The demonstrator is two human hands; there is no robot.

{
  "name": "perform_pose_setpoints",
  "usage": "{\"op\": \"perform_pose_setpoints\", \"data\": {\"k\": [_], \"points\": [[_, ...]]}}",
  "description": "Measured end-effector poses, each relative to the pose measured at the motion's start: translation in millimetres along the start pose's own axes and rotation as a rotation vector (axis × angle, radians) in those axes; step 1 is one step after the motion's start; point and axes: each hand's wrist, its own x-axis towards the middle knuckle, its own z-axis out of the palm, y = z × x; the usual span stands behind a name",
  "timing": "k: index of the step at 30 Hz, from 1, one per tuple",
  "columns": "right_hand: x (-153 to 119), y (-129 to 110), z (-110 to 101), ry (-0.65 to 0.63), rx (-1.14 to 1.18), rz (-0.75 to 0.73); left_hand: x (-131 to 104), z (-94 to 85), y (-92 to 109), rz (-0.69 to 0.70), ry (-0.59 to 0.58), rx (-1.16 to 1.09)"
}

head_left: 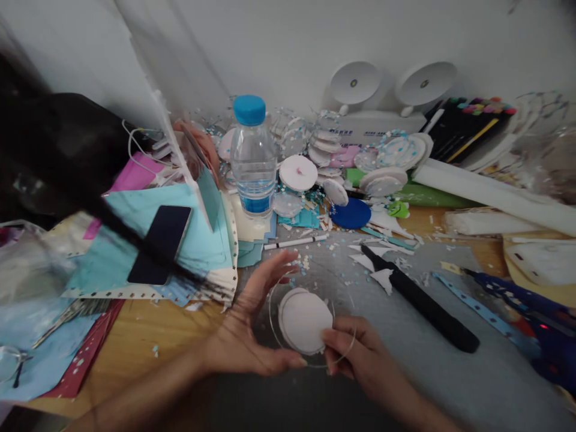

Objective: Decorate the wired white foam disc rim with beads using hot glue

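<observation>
A round white disc (303,321), seemingly paper layers, is held low over the grey mat. Pinched between thumb and fingers, its lower right edge is in my right hand (353,348). A thin clear ring or wire loop (270,312) curves around the disc and runs by both hands. My left hand (245,327) is open in a wide C on the disc's left side, thumb below and fingers above. Its thumb is close to the loop's lower edge; whether it presses there I cannot tell. Beyond my hands lies a black-handled tool (432,306) with white scraps at its tip.
A water bottle (254,162) with a blue cap stands behind my hands. Several decorated white discs (298,173) crowd the wall side. On the left, a phone (159,245) rests on turquoise paper. A dark blue glue gun (531,312) lies right. Dark strands blur the left side.
</observation>
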Motion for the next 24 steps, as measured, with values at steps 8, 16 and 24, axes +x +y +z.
{"op": "perform_pose_setpoints", "data": {"k": [8, 16, 24], "points": [[0.9, 2.7, -1.8, 0.070, 0.067, 0.003, 3.5, -2.9, -0.2, 0.089, -0.040, 0.070], [2.5, 5.8, 1.0, 0.003, 0.085, -0.031, 1.5, -1.2, -0.3, 0.030, -0.063, -0.062], [-0.5, 2.2, 3.1, -0.129, 0.045, -0.072, 1.8, 7.2, 0.5, 0.006, -0.050, -0.221]]}}
